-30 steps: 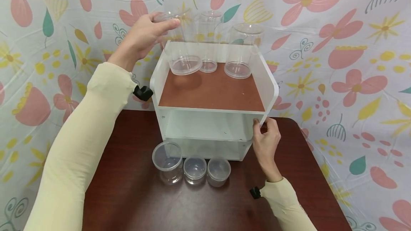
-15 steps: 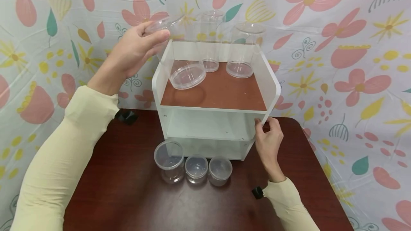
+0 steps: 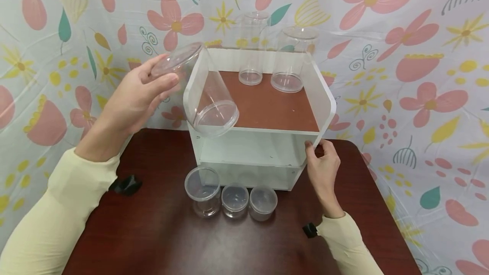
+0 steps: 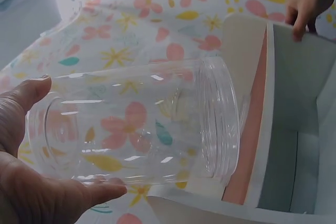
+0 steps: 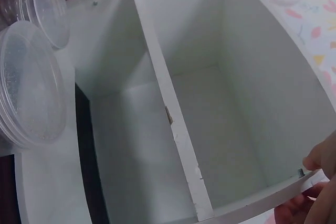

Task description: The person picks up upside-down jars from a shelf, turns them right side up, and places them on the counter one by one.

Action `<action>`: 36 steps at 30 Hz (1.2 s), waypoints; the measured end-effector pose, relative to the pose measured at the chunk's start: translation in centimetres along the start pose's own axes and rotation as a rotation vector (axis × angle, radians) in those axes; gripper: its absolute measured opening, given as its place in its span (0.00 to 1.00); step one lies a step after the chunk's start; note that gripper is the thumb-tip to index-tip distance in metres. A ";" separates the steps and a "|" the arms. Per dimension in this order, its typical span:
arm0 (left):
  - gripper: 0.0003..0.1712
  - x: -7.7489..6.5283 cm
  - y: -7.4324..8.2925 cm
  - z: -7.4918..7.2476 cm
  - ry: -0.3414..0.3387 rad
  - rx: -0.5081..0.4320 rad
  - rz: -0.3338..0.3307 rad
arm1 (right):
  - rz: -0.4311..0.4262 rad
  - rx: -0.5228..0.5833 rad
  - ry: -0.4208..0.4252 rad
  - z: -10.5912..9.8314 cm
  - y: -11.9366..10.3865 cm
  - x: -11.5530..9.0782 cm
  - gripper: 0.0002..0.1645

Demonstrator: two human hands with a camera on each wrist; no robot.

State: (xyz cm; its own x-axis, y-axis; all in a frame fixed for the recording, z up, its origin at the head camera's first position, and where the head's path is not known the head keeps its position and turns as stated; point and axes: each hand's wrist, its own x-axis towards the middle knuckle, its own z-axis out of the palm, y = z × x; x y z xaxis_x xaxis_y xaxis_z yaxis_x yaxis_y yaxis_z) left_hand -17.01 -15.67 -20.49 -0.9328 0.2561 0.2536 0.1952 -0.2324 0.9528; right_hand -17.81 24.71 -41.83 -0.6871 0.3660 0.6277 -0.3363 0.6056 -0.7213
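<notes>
My left hand (image 3: 127, 101) grips a big clear plastic jar (image 3: 214, 96) round one end. The jar leans, its ridged end (image 4: 218, 124) pointing down and to the right, overlapping the front left corner of the shelf unit's brown top (image 3: 267, 109) in the head view. Thumb and fingers lie on opposite sides of it in the left wrist view. With my right hand (image 3: 322, 166) I pinch the front edge of the white shelf unit's right side panel (image 3: 322, 101); the right wrist view shows thumb and fingers (image 5: 296, 211) at that edge.
On the brown top stand a narrow clear jar (image 3: 251, 54) and a wider one (image 3: 290, 63). Before the unit, on the dark table (image 3: 237, 249), are a larger lidded tub (image 3: 204, 194) and two small ones, left (image 3: 234, 200) and right (image 3: 262, 205). A flowered cloth hangs behind.
My left hand has drawn the jar off the brown top, forward, down and to the left, tilting it more. My right hand stays on the side panel; the other containers have not moved.
</notes>
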 end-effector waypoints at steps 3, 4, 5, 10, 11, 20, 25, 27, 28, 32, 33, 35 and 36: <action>0.45 -1.2 -0.3 -0.4 -0.006 -0.019 0.012 | 0.004 -0.004 -0.005 0.0 -0.2 0.0 0.11; 0.45 -1.5 -0.4 -0.4 -0.012 -0.024 0.016 | 0.005 -0.003 -0.005 0.0 -0.2 0.0 0.10; 0.44 -1.8 -0.6 -0.4 -0.015 -0.026 0.015 | 0.008 -0.002 -0.005 0.0 -0.3 0.0 0.10; 0.42 -3.3 -1.4 0.0 -0.048 -0.021 -0.004 | 0.019 -0.003 -0.012 -0.1 -0.1 0.0 0.10; 0.43 -3.6 -1.6 0.1 -0.054 -0.022 -0.009 | 0.020 -0.003 -0.014 -0.1 0.0 0.0 0.10; 0.46 -5.3 -3.6 1.0 -0.092 -0.032 -0.009 | 0.024 0.012 -0.027 -0.2 0.1 0.0 0.10; 0.46 -6.0 -4.5 1.2 -0.083 -0.030 -0.015 | 0.029 0.015 -0.026 -0.2 0.1 0.0 0.10; 0.46 -6.4 -4.8 1.3 -0.076 -0.030 -0.012 | 0.033 0.013 -0.025 -0.3 0.1 0.0 0.11; 0.46 -6.7 -5.0 1.4 -0.075 -0.034 -0.007 | 0.034 0.013 -0.026 -0.3 0.1 0.0 0.11; 0.47 -7.5 -5.8 1.9 -0.076 -0.045 0.011 | 0.045 0.017 -0.029 -0.3 0.1 0.0 0.13; 0.47 -7.6 -6.0 2.0 -0.075 -0.045 0.012 | 0.047 0.018 -0.029 -0.3 0.1 -0.1 0.13; 0.48 -7.8 -6.5 2.2 -0.069 -0.046 0.012 | 0.054 0.019 -0.031 -0.3 0.1 -0.1 0.13; 0.47 -7.9 -6.7 2.3 -0.064 -0.047 0.012 | 0.056 0.019 -0.030 -0.3 0.1 -0.1 0.13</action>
State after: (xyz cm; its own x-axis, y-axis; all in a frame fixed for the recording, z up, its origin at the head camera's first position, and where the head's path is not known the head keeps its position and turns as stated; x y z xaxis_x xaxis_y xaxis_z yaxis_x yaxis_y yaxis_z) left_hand -10.26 -13.94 -28.50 -0.9087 0.3122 0.2770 0.1907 -0.2796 0.9410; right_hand -17.55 24.94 -41.88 -0.7244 0.3773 0.5769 -0.3083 0.5712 -0.7607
